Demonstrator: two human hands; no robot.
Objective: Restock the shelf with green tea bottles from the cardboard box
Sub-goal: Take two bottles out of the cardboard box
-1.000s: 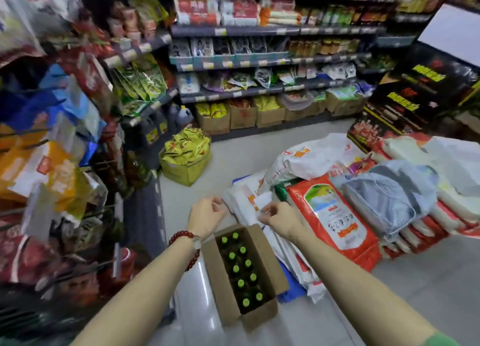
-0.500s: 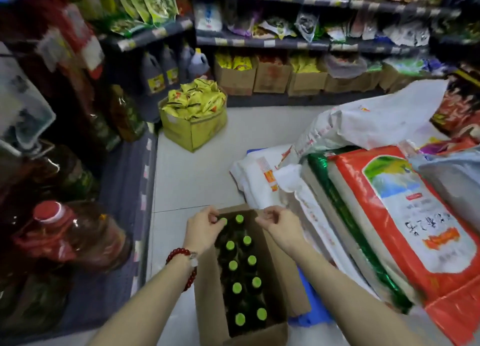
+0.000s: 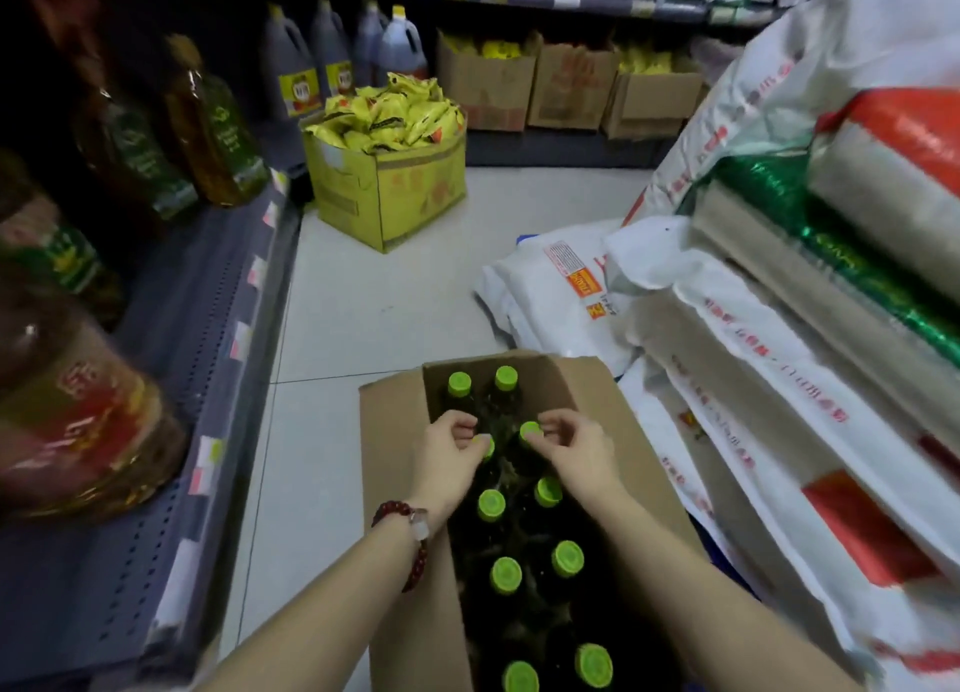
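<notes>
Green caps fill the cardboard box [image 3: 613, 431] at six o'clock. My left hand [image 3: 451, 455] and right hand [image 3: 574, 449] each pinch a green tea bottle [image 3: 531, 431] cap; I'd lift straight up.

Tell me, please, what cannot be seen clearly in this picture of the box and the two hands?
- Bottle labels: head view, the bottles stand deep in the dark cardboard box; only caps show.
- Second-row caps: partly covered by the left hand and right hand.
- Nearest bottles: cut off by the bottom edge.
- Oil bottles on the left shelf: blurred, print unreadable.
</notes>
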